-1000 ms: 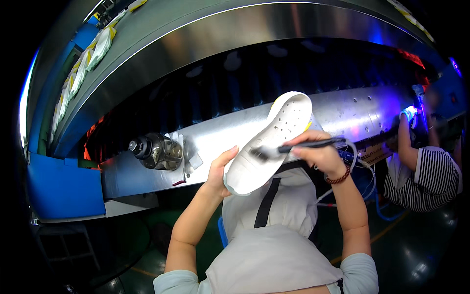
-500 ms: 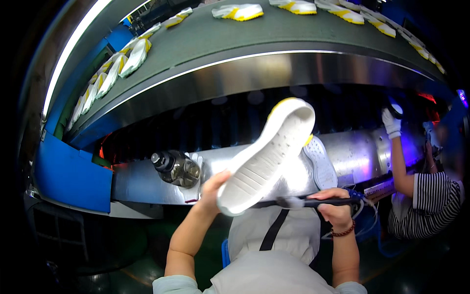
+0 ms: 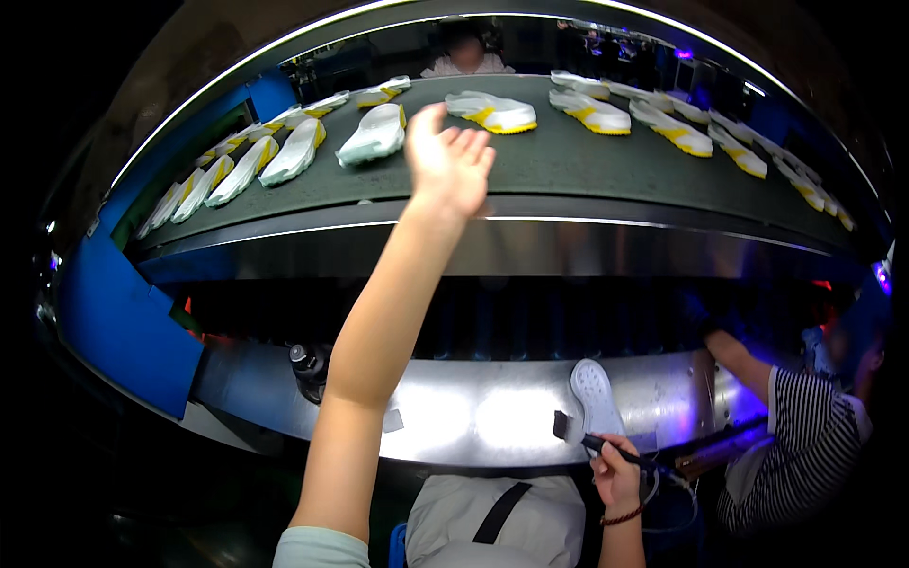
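My left hand (image 3: 447, 163) is stretched out over the green conveyor belt (image 3: 530, 175), palm up with fingers apart and nothing in it. Just left of it lies a white shoe sole (image 3: 374, 137) with a yellow edge; another white and yellow sole (image 3: 492, 112) lies behind its fingers. Low at the right, my right hand (image 3: 617, 470) is closed round the black handle of a brush (image 3: 595, 442). Its dark flat bristles point left over the metal bench, and a cable or tube trails from the handle. Beside the brush head rests a pale perforated sole (image 3: 595, 393).
Several more soles stand along the belt on both sides. A dark bottle (image 3: 309, 371) is on the metal bench (image 3: 473, 402), partly behind my left forearm. At the right a co-worker in a striped shirt (image 3: 814, 417) reaches under the belt. Another person (image 3: 464, 57) is across the belt.
My left hand has let go of the white sole it held and moved up over the belt, where a sole lies beside it. The brush is lower, still in my right hand. The view has tilted up.
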The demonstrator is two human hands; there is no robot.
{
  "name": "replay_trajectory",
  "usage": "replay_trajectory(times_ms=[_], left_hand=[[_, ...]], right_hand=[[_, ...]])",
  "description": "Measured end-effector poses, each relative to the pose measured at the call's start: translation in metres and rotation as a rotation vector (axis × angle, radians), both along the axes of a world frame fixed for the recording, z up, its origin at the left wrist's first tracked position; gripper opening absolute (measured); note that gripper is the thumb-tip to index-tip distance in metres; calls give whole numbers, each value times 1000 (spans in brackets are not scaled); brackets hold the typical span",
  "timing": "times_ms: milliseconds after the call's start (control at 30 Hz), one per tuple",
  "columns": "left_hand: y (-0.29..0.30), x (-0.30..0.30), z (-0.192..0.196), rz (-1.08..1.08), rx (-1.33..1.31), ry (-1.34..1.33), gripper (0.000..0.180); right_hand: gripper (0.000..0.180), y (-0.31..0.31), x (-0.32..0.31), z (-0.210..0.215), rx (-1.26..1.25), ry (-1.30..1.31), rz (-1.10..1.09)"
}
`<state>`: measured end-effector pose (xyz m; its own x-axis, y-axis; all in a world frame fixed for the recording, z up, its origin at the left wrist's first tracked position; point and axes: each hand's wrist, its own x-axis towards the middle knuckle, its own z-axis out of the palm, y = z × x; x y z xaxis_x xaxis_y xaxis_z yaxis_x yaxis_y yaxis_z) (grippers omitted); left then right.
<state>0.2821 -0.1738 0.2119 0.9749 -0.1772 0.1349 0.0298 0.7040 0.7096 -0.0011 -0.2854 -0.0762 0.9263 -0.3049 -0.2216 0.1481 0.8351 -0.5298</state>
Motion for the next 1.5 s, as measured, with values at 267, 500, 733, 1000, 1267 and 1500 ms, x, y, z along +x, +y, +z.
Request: replay_trajectory(times_ms=[267, 500, 733, 1000, 1267, 1500], left_hand=[[-56, 92, -5, 856, 1773, -961, 72], [-63, 96, -11, 746, 2249, -1000, 43], [-49, 21, 7, 536, 2013, -1235, 37], [26, -91, -71, 468, 136, -587, 49], [82, -118, -181, -221, 51, -179, 66], [53, -210, -253, -993, -150, 327, 83]], right_hand=[[14, 0, 0, -30, 53, 59, -47], [24, -10, -5, -33, 28, 80, -47], [24, -27, -15, -19, -9, 81, -5], [21, -47, -20, -11, -103, 105, 7], [20, -88, -24, 32, -237, -10, -109], [19, -97, -36, 27, -311, -25, -103]])
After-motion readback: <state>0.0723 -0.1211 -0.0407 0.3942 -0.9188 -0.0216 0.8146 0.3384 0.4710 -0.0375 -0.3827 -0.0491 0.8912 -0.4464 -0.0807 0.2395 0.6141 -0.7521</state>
